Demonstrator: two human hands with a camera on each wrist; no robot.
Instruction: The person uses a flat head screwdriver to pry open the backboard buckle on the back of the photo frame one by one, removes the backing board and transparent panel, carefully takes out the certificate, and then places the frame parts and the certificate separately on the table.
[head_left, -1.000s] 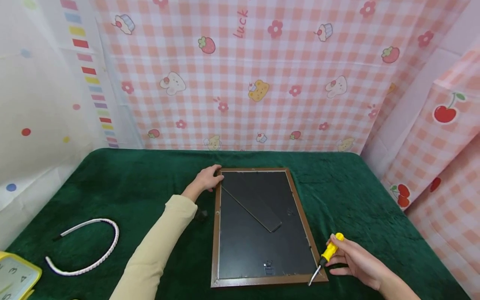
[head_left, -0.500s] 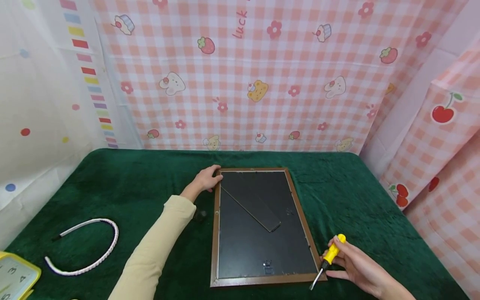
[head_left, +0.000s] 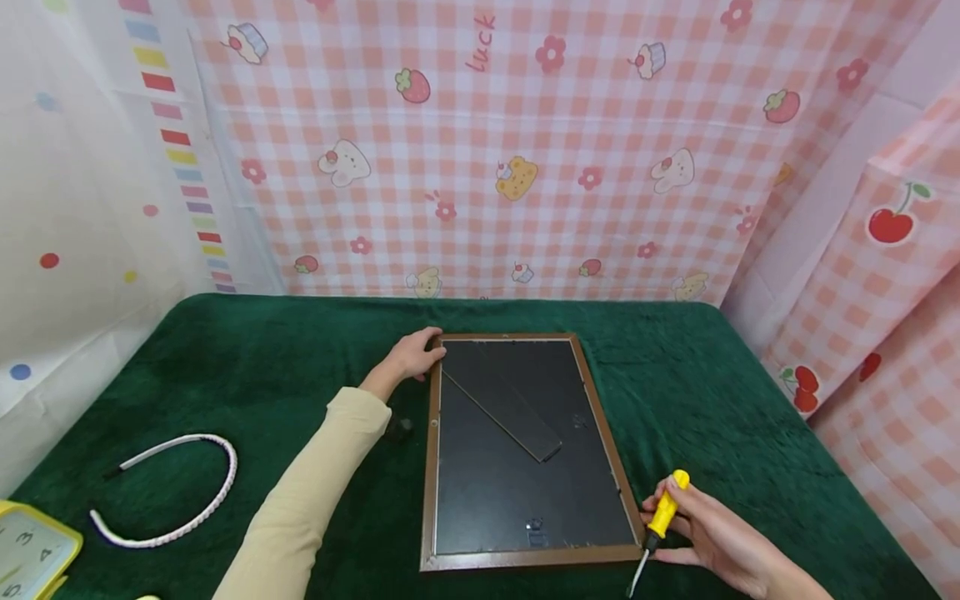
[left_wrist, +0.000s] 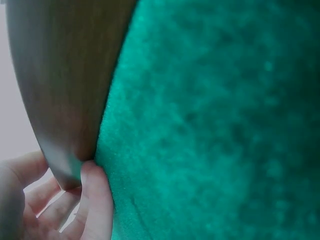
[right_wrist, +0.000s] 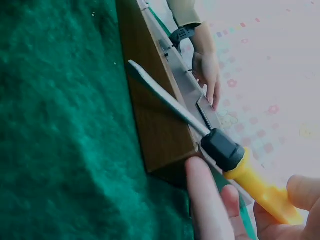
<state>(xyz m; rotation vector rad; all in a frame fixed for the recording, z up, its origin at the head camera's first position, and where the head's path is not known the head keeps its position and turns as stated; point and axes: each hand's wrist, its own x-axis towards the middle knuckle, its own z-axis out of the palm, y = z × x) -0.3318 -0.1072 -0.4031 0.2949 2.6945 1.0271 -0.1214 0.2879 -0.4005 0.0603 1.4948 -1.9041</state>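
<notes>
A picture frame [head_left: 487,492] lies face down, with its black backing and folded stand leg upward and a brown wooden border. At the far left corner, my left hand [head_left: 411,355] grips the border; the left wrist view shows thumb and fingers [left_wrist: 97,200] round that corner. My right hand [head_left: 708,529] holds a screwdriver [head_left: 663,517] by its yellow handle, beside the near right corner. In the right wrist view, a fingertip [right_wrist: 198,167] meets the corner of the frame while the screwdriver's metal shaft [right_wrist: 165,97] crosses in front of the wooden side.
Green plush cloth [head_left: 300,333] covers the table. A white braided headband [head_left: 225,483] lies at the left, near a yellow-rimmed clock [head_left: 37,546] at the edge of view. A small dark object [head_left: 401,427] sits left of the frame. Checked curtains [head_left: 480,125] hang behind.
The screwdriver has turned, its tip swinging off the frame's near border toward the person and slightly right. My right fingers have come up to the corner. The left hand and frame stay put.
</notes>
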